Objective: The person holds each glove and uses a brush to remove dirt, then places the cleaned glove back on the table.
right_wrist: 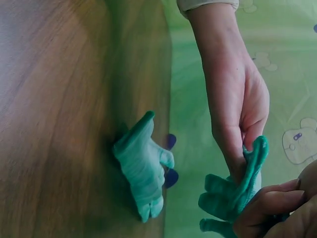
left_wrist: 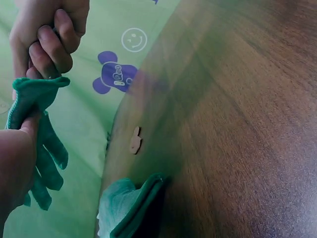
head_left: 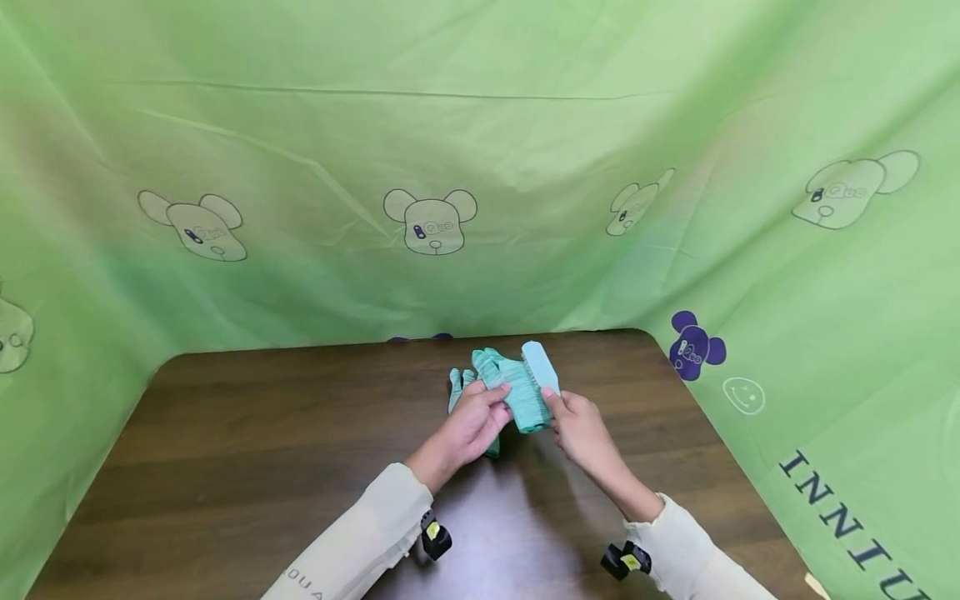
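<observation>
A green fabric glove point(head_left: 528, 404) is held above the table in my left hand point(head_left: 472, 423). My left fingers reach into its cuff, as the left wrist view shows, and its empty fingers hang away from me. My right hand point(head_left: 587, 431) grips the handle of a light blue brush point(head_left: 540, 365), whose head lies along the glove's side, close against the fabric. In the right wrist view the brush is hidden behind my curled right fingers point(right_wrist: 277, 201). A second green glove point(right_wrist: 141, 171) rests on the table beneath, partly covered by my left hand in the head view.
The brown wooden table point(head_left: 262, 467) has a green printed cloth point(head_left: 322, 167) hanging behind it and at both sides. A small pinkish-brown flat piece point(left_wrist: 135, 141) lies near the table's edge. Black wrist cameras sit at both sleeves point(head_left: 375, 533).
</observation>
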`<state>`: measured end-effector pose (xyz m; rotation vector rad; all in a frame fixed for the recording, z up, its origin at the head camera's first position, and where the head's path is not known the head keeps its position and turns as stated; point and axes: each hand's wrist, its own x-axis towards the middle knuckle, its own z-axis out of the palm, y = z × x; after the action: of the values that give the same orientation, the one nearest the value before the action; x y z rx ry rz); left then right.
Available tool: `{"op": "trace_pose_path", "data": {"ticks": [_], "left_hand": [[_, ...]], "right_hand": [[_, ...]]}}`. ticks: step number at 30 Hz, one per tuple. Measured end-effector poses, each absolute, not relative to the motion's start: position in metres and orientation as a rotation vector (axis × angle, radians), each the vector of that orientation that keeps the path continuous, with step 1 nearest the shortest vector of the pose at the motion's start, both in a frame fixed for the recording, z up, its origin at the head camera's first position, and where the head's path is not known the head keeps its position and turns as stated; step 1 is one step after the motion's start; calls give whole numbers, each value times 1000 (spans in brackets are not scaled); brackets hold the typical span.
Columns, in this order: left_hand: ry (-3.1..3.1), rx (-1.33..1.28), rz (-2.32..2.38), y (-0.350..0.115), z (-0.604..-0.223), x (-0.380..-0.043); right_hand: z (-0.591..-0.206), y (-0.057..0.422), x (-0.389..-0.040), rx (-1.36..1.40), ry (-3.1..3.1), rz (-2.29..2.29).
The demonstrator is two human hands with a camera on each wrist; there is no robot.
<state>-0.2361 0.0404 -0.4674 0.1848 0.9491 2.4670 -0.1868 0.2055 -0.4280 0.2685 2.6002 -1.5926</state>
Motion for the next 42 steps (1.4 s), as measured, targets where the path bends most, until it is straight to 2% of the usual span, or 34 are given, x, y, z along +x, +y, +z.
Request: {"op": "trace_pose_path", "data": {"ticks": [11,25,36,42], "left_hand": [[900,190,2470,45,-469,-234],[959,149,2460,44,-472,-238],[1054,300,2414,40,-466,-237],[1049,284,2434,41,-465,-234]], "right_hand": [[-427,219,-187,307,2561,-1632],[-437,242,-196,385,2246,-1895],[-416,203,-179,64,2424,-1643],[-417,200,-181,104,2604,-1551]]}}
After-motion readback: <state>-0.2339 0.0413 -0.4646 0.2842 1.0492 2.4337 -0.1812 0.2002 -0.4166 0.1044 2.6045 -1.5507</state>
